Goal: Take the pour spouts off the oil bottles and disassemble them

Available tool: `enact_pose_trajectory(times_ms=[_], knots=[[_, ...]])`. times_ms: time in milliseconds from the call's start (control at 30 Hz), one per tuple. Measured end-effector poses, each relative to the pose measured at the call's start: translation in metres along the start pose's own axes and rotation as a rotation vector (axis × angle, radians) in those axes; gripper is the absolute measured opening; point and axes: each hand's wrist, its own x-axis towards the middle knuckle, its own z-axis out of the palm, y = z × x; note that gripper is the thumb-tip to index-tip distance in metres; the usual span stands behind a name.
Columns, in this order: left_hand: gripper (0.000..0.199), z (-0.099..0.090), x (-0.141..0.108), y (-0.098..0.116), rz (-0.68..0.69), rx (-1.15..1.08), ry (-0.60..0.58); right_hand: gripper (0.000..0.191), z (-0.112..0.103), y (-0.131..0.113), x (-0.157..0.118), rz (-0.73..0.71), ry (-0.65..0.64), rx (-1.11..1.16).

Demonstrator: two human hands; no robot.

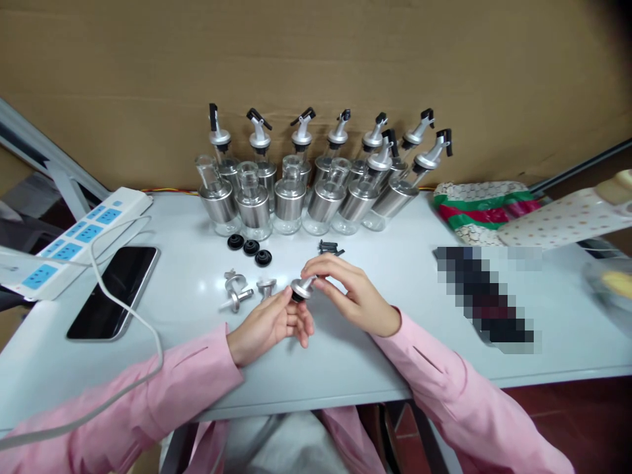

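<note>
A silver pourer spout [302, 288] with a black stopper under its cap is held above the table. My left hand [269, 328] grips its cap between thumb and fingers, the other fingers curled loosely below. At its upper end, my right hand [359, 294] pinches the narrow tube with thumb and fingertips. Left of the hands lie loose silver spouts [237, 294], one of them a separate spout [267, 288] close to my left hand. Several black stoppers [251, 247] form a slanting row behind these. Small black levers [330, 248] lie in a pile just beyond my right hand.
Glass bottles with steel sleeves [254, 212] stand at the back, some open-necked, others topped with spouts [302, 136]. At left are a power strip [81, 240], a phone [114, 293] and a white cable [157, 342] across my left sleeve. A patterned bag [486, 210] lies at right.
</note>
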Motion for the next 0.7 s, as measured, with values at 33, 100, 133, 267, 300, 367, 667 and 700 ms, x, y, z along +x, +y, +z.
enact_pose_trajectory(times_ms=[33,100,133,267,300,367,667,700], knots=[[0.044,0.0002,0.0004,0.0002,-0.006,-0.018,0.009,0.015,0.0001,0.0005,0.0,0.003,-0.004,0.005],[0.044,0.0002,0.001,0.0003,-0.017,-0.057,0.02,0.014,0.0,0.0014,0.0001,-0.004,-0.006,0.012],[0.043,0.0,0.0012,0.0002,-0.02,-0.07,0.022,0.013,-0.0003,0.0019,0.0002,-0.011,-0.009,0.015],[0.045,-0.0014,0.0013,-0.0014,-0.021,-0.049,0.01,0.012,-0.0013,0.0036,0.0002,-0.024,-0.031,0.032],[0.046,-0.0016,0.0013,-0.0018,-0.02,-0.043,0.012,0.011,-0.0013,0.0039,0.0,-0.02,-0.036,0.04],[0.045,-0.0016,0.0016,-0.0021,-0.021,-0.051,0.02,0.011,-0.0007,0.0043,-0.0005,-0.003,-0.037,0.063],[0.034,-0.0023,0.0006,-0.0028,0.034,-0.056,-0.016,0.016,-0.0026,0.0044,-0.0009,0.09,-0.042,0.135],[0.034,-0.0025,0.0006,-0.0028,0.024,-0.057,-0.025,0.019,-0.0035,0.0041,-0.0009,0.1,-0.042,0.138]])
